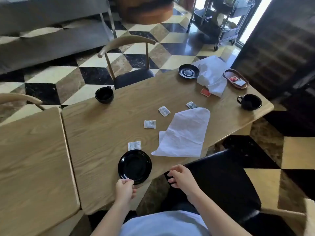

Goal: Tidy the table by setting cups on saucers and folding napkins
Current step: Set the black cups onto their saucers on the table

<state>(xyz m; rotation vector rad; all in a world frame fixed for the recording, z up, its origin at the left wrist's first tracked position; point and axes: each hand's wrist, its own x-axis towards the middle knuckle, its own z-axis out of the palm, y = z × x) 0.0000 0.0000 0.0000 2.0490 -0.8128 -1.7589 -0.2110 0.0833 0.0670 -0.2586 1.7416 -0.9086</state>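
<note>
Black glazed saucers (134, 166) (188, 71) sit empty, each well apart from the two black cups (104, 95) (249, 101); neither napkin (185, 133) (212, 77) is folded (one flat, one crumpled), so nothing appears done. The left hand (125, 188) pinches the near saucer's rim at the table (95, 133) edge; the right hand (180, 178) hovers empty, fingers loosely curled.

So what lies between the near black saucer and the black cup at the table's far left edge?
In the head view, only bare wood lies between the near black saucer and the far-left black cup.
</note>
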